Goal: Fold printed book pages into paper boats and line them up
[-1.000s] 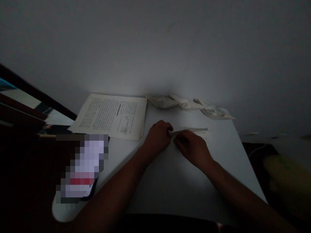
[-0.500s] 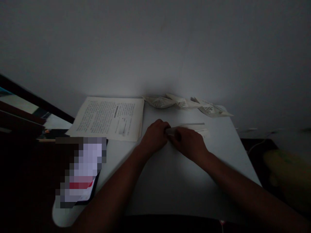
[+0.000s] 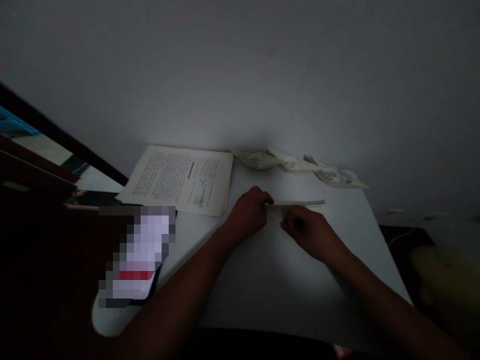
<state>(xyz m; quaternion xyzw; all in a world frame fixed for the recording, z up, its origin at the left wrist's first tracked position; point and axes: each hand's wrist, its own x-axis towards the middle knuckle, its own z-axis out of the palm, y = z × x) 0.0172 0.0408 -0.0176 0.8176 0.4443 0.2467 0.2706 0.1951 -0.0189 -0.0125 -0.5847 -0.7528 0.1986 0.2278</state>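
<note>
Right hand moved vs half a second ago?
Yes: the right hand has shifted slightly rightward and toward the person, farther from the paper stack.

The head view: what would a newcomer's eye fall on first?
Probably the bright phone, at the left of the table. Next, the left hand and right hand, together at a paper mid-table. Behind them, by the wall, sit folded shapes, right of the printed pages.
</note>
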